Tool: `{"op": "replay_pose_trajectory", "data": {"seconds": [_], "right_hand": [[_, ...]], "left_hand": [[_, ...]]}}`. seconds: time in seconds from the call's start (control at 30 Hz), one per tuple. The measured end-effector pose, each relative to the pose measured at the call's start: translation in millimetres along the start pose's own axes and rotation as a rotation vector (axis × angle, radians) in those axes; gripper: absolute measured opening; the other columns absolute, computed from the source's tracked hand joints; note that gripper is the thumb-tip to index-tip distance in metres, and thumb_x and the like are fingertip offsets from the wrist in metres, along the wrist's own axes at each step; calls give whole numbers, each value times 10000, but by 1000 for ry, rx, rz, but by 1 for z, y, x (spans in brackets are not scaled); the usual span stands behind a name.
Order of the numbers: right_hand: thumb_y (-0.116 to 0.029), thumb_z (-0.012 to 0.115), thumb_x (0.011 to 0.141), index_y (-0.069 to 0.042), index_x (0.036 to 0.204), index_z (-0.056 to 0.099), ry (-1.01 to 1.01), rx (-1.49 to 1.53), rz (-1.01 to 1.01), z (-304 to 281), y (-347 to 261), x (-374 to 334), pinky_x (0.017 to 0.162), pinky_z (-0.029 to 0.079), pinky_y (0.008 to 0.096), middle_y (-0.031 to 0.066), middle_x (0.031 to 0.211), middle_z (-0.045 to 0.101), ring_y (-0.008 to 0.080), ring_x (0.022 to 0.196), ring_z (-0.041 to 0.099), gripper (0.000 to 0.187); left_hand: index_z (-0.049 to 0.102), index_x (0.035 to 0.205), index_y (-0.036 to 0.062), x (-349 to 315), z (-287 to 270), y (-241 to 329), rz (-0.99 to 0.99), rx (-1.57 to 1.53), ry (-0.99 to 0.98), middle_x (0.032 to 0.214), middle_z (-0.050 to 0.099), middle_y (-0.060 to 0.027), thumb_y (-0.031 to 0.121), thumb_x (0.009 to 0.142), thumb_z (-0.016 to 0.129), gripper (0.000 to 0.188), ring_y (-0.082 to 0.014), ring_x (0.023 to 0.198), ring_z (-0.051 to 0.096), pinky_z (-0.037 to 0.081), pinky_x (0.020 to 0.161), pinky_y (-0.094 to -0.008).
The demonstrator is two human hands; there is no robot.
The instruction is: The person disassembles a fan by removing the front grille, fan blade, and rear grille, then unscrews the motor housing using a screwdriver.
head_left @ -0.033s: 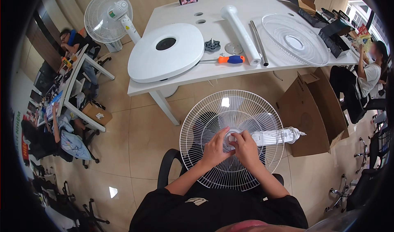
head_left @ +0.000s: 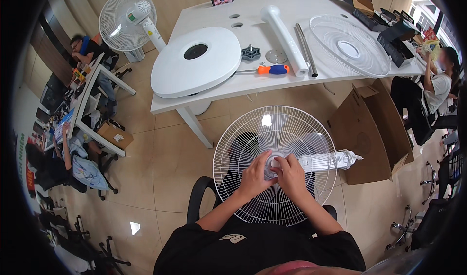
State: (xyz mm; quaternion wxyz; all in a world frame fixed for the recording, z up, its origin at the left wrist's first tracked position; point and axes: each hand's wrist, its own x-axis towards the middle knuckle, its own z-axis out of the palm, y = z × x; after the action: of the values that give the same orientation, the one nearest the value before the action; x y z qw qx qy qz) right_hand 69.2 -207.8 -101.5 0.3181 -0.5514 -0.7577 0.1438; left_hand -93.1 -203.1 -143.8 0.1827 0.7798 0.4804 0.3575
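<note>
A white wire fan grille (head_left: 233, 134) rests over my lap, joined to a white fan motor and neck (head_left: 318, 162) that stick out to the right. At its centre is a white round hub nut (head_left: 275, 164), partly hidden by fingers. My left hand (head_left: 257, 172) curls around the nut's left side. From the right, my right hand (head_left: 291, 175) closes on the same nut with thumb and fingers, and the two hands nearly touch.
On the white table (head_left: 219, 97) lie a white fan base (head_left: 165, 70), a black star-shaped knob (head_left: 251, 53), an orange-blue screwdriver (head_left: 273, 70), a white tube (head_left: 287, 41), a metal rod (head_left: 306, 51) and another grille (head_left: 335, 46). A cardboard box (head_left: 360, 143) stands right.
</note>
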Motion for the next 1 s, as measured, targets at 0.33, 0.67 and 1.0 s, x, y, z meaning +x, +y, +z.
{"op": "replay_pose_trajectory", "data": {"seconds": [0.33,0.67,1.0], "right_hand": [[-133,787,781,-34,1143,667,-68,84,-170,-22,5,13,808,532,406,103,1076,671,310,962,625,394],[-144,831,761,-42,1117,696,-92,87,96,-8,2,3,739,527,395,106,1029,653,290,879,632,393],[-201,846,779,-17,1049,720,76,156,32,-8,14,-11,676,537,329,125,1046,628,237,781,641,350]], "left_hand": [[418,1466,51,0,3,-2,29,10,43,1389,574,-188,366,698,895,957,-352,1267,596,575,961,-421],[414,1469,60,-1,2,-3,58,4,60,1378,577,-194,397,705,887,960,-339,1264,601,597,916,-402],[467,1424,28,-1,4,-4,80,26,82,1357,603,-186,415,740,867,882,-345,1247,617,589,930,-412]]}}
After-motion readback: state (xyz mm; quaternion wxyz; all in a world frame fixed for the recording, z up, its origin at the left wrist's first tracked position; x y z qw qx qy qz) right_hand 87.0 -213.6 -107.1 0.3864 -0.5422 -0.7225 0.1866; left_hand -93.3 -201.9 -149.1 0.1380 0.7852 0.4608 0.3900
